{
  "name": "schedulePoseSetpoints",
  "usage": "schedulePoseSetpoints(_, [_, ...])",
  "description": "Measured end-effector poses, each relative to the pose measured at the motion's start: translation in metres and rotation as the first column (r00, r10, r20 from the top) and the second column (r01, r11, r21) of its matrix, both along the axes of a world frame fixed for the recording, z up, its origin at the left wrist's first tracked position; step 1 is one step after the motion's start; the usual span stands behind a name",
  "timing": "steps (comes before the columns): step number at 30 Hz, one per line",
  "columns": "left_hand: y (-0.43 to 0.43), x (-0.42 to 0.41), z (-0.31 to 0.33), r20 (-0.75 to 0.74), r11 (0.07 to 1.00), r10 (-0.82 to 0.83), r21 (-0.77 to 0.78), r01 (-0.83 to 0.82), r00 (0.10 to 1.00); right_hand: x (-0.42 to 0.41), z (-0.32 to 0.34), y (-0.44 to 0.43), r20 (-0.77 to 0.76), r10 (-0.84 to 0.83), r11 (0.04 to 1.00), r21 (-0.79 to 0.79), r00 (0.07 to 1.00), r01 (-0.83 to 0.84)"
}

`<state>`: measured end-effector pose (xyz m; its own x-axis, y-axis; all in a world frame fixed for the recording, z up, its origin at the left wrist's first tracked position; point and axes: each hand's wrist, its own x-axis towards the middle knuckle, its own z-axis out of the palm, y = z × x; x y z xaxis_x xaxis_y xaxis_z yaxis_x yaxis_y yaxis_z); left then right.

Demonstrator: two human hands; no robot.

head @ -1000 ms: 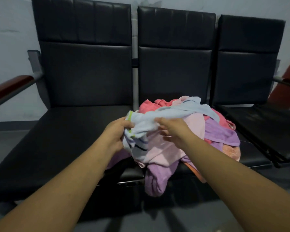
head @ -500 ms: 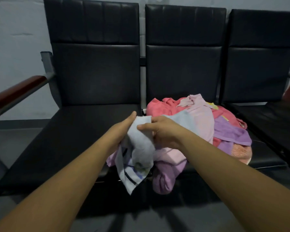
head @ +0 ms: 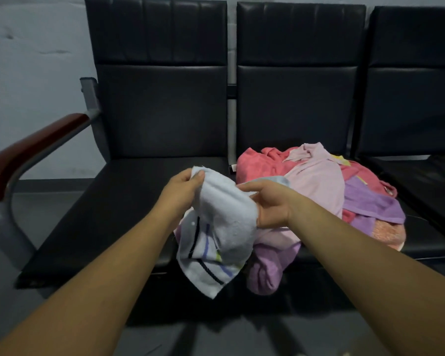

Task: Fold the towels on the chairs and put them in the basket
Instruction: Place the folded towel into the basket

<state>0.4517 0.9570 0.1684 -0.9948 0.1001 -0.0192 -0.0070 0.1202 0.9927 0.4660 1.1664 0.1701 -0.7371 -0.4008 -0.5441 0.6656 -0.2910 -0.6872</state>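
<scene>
At the front of the black chairs (head: 129,201), beside the towel pile (head: 319,186), the white striped towel (head: 221,227) hangs limp, left hand (head: 183,194) pinching its top corner and right hand (head: 270,204) gripping the adjacent edge; judged light, soft, floppy, best held by two corners.

Cut off by frame edges: right chair (head: 419,104), armrest (head: 28,152); white towel (head: 226,227) hides some fingers of right hand (head: 271,205).

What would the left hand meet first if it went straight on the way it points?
Past the white striped towel the left hand pinches, probably the coral towel at the pile's left edge; depth is unclear, so the black seat could come first.
</scene>
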Motion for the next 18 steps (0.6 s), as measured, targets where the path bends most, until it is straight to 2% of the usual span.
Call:
schedulePoseSetpoints(4, [-0.016, 0.001, 0.009, 0.084, 0.991, 0.114, 0.056, -0.118, 0.99, -0.006, -0.003, 0.002, -0.067, 0.116, 0.993, -0.026, 0.991, -0.118])
schedulePoseSetpoints(7, [-0.03, 0.003, 0.016, 0.061, 0.98, 0.142, -0.151, -0.131, 0.988, -0.004, -0.002, 0.001, -0.101, 0.333, 0.935, 0.161, 0.937, -0.315])
schedulePoseSetpoints(9, [-0.04, 0.003, 0.018, 0.009, 0.961, 0.184, -0.213, -0.178, 0.983, -0.003, -0.001, -0.002, -0.077, 0.406, 0.888, 0.269, 0.911, -0.373])
schedulePoseSetpoints(11, [-0.05, 0.003, 0.017, -0.035, 0.943, 0.257, -0.21, -0.259, 0.966, -0.003, -0.003, -0.004, -0.1, 0.327, 0.906, 0.317, 0.94, -0.282])
schedulePoseSetpoints(13, [-0.057, 0.003, 0.015, -0.029, 0.937, 0.289, -0.197, -0.289, 0.957, -0.002, -0.003, -0.005, -0.191, 0.211, 0.945, 0.29, 0.959, -0.151])
schedulePoseSetpoints(15, [-0.06, 0.005, 0.011, 0.017, 0.956, 0.262, -0.138, -0.258, 0.965, 0.0, -0.003, -0.01, -0.239, 0.091, 0.987, 0.147, 0.967, -0.057])
schedulePoseSetpoints(18, [-0.06, 0.007, 0.012, 0.111, 0.97, 0.214, 0.093, -0.225, 0.97, -0.005, -0.004, -0.016, -0.217, -0.098, 0.989, -0.129, 0.971, 0.071])
